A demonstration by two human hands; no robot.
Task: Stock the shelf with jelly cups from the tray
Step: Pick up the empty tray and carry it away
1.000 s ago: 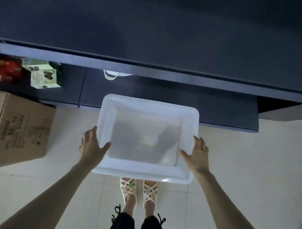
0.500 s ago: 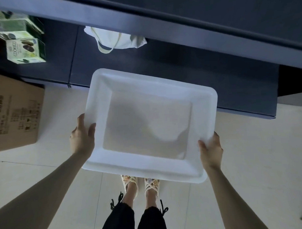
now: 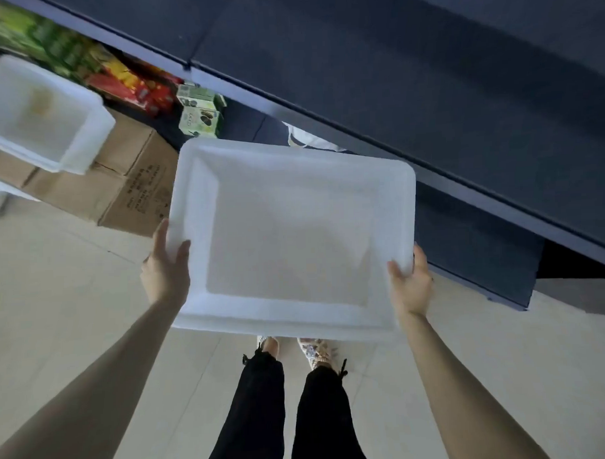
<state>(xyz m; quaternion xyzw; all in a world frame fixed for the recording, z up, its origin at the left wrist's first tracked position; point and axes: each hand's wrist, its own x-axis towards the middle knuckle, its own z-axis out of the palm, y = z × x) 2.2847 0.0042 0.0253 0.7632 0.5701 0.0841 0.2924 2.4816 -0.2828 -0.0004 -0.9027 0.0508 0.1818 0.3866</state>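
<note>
Gripping a white rectangular plastic tray [image 3: 291, 154], left hand [image 3: 163, 272] and right hand [image 3: 411, 284] hide most fingers beneath; blurred white plastic tub [image 3: 85, 147] cropped at edge.

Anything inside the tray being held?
Nothing: the tray shows only its bare white floor. The left hand and right hand grip its rim. Its underside is hidden, and it covers part of the feet.

Both bare hands grip a white rectangular plastic tray [image 3: 292, 181] by its side rims, left hand [image 3: 165, 268] and right hand [image 3: 411, 282], above the pale tiled floor [image 3: 56, 289] beside a dark blue shelf [image 3: 391, 71].
</note>
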